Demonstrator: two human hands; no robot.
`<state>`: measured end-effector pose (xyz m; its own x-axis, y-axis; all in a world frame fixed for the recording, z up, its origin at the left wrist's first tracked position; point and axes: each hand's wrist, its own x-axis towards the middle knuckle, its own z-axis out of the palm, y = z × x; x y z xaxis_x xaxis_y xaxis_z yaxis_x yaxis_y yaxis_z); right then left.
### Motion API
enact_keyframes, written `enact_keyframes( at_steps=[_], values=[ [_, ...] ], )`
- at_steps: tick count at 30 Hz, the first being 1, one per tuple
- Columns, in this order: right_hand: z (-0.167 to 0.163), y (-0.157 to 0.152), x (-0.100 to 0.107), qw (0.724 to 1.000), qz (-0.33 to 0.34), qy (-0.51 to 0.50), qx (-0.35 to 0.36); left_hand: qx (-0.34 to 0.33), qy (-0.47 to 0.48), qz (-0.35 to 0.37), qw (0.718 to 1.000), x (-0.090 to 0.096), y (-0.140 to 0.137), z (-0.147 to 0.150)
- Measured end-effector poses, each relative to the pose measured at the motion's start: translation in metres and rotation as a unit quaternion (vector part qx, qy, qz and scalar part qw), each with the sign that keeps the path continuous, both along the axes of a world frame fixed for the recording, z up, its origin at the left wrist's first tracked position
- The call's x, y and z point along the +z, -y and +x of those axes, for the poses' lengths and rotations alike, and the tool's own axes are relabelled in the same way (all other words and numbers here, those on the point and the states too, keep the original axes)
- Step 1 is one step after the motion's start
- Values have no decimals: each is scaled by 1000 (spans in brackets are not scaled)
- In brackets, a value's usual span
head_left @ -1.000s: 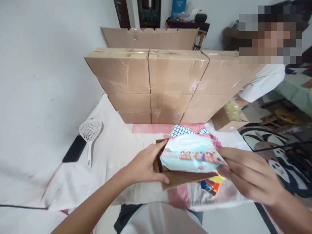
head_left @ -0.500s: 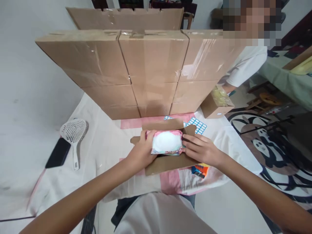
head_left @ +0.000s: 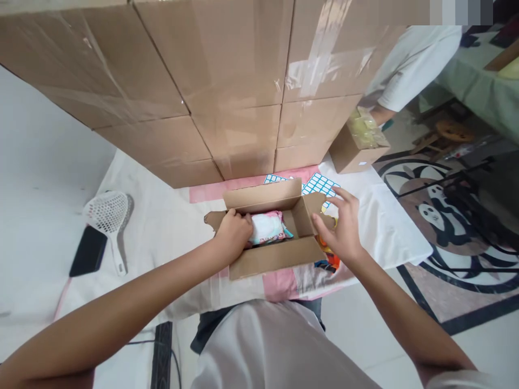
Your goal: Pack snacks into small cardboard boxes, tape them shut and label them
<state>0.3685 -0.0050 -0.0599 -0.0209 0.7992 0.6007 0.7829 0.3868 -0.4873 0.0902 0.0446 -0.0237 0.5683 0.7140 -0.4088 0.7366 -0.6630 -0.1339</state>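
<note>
An open cardboard box (head_left: 279, 265) stands on the table with its flaps spread. Inside lies a soft pink-and-white packet (head_left: 266, 227), its kind not readable, resting toward the left part of the box. My left hand (head_left: 234, 233) reaches over the box's left end, fingers curled against the packet's left end; the fingertips are partly hidden. By the right flap, my right hand (head_left: 344, 229) has its fingers apart and holds nothing. Below it, small orange-and-blue packages (head_left: 333, 261) lie partly behind the box.
Large taped cartons (head_left: 239, 129) rise behind the box. Sheets of blue-edged labels (head_left: 320, 185) lie beyond it. At left are a white slotted skimmer (head_left: 108, 213) and a black phone-like slab (head_left: 88, 251). A person's arm (head_left: 385, 111) reaches to a carton with yellowish contents (head_left: 359, 148).
The packet has gone down into the box. My right hand has let go and moved right, fingers spreading. My left hand stays at the packet's left end. The view has tilted downward.
</note>
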Motion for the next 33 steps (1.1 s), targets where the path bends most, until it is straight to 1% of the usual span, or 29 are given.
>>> enact_keyframes(
  at_steps=[2,4,5,6,7,8,9,11,12,13,14,15,16,17,18,19,20,21,22,23,24,25,26,27,28,29,30,31,33],
  values=[
    [-2,4,-10,990,-76,-109,-40,-7,-1,-7,1000,-8,-2,3],
    [-6,6,-15,970,-170,-169,-41,-14,1,-13,1000,-12,-6,7],
    [-9,6,-15,963,-197,-178,-38,-18,4,-18,1000,-13,-9,8],
    [-12,6,-14,962,-206,-177,-34,-25,7,-23,999,-11,-11,7],
    [-15,6,-11,965,-196,-174,-26,-32,14,-29,999,-9,-13,5],
    [-17,6,-7,969,-180,-172,-8,-40,31,-35,998,-5,-13,-1],
    [-18,7,-2,971,-169,-169,27,-51,60,-43,996,0,-13,-9],
    [-18,9,6,962,-180,-151,137,-61,157,-43,985,6,-4,-33],
    [-17,11,10,952,-196,-136,194,-48,225,-23,973,5,3,-48],
    [-16,13,12,940,-214,-121,237,-16,302,13,953,0,13,-63],
    [-16,15,14,930,-232,-108,262,36,381,62,922,-9,24,-77],
    [-16,17,15,926,-244,-102,269,107,465,118,871,-21,36,-89],
    [-17,18,15,926,-247,-105,264,171,536,153,812,-36,47,-98],
    [-19,19,14,928,-244,-114,257,209,588,151,767,-51,58,-104],
    [-21,19,12,930,-235,-127,252,221,616,123,746,-66,67,-106],
    [-24,18,9,932,-224,-144,248,210,621,86,750,-79,74,-105],
    [-26,18,6,933,-210,-164,242,181,610,47,770,-88,79,-102],
    [-29,17,1,933,-196,-185,237,147,589,22,794,-94,81,-97],
    [-32,16,-4,933,-181,-209,229,120,571,13,812,-96,80,-91],
    [-34,16,-10,934,-159,-234,220,111,561,18,820,-95,78,-85],
    [-36,15,-16,934,-130,-260,209,126,562,34,817,-93,75,-79],
    [-37,14,-21,934,-97,-283,196,162,573,53,802,-89,72,-74],
    [-39,13,-26,934,-72,-300,180,213,587,71,778,-84,69,-69],
    [-41,12,-31,936,-63,-307,158,267,597,86,752,-79,66,-64],
    [-43,10,-34,941,-72,-304,132,312,600,96,730,-74,64,-60],
    [-47,9,-37,945,-95,-294,107,339,596,104,720,-68,61,-56],
    [-51,7,-38,947,-128,-281,87,344,585,110,726,-62,58,-53],
    [-55,7,-38,947,-162,-268,70,330,566,119,746,-56,54,-49],
    [-62,8,-35,947,-204,-247,38,264,502,144,811,-42,42,-41]
  ],
)
